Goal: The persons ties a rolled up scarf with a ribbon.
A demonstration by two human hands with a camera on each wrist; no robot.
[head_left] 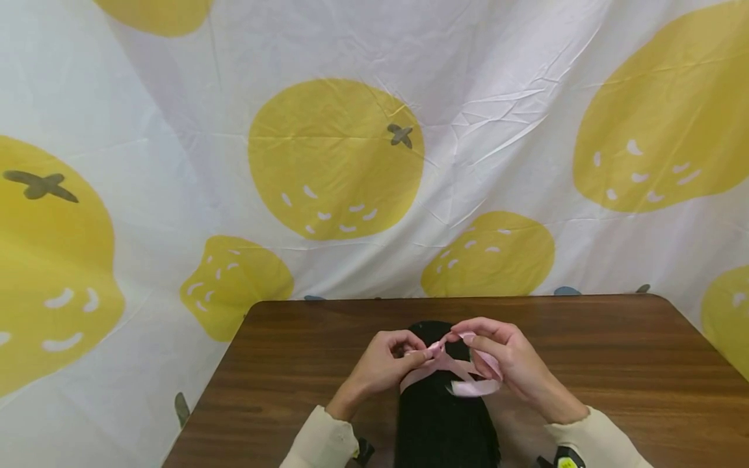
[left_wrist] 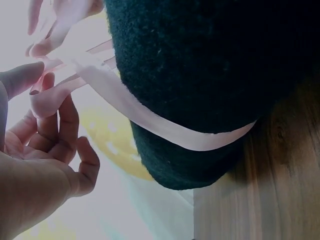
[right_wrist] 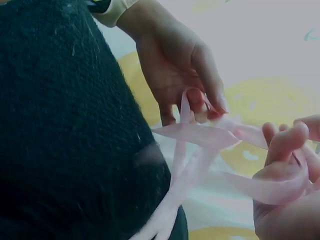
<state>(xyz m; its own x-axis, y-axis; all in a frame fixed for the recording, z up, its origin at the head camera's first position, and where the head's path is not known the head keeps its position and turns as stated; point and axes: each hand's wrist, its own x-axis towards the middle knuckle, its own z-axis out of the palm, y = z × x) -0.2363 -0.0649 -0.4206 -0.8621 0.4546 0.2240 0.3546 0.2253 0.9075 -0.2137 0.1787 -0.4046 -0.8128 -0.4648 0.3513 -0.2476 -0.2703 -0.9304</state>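
Note:
A dark fuzzy bundle (head_left: 441, 422), perhaps rolled fabric, lies on the table with a pink satin ribbon (left_wrist: 185, 137) passed around it near its far end. Above the bundle, my left hand (head_left: 383, 361) pinches the ribbon between thumb and fingers, close to where its strands cross. On the other side my right hand (head_left: 515, 361) pinches another part of the ribbon, and a loose length loops below those fingers. In the right wrist view both hands hold ribbon strands on either side of the crossing. Whether a knot is formed there I cannot tell.
The bundle rests on a brown wood-grain table (head_left: 292, 390) with rounded far corners. Directly behind the table hangs a white cloth (head_left: 351, 39) printed with yellow fruit. Dark straps sit at both cuffs.

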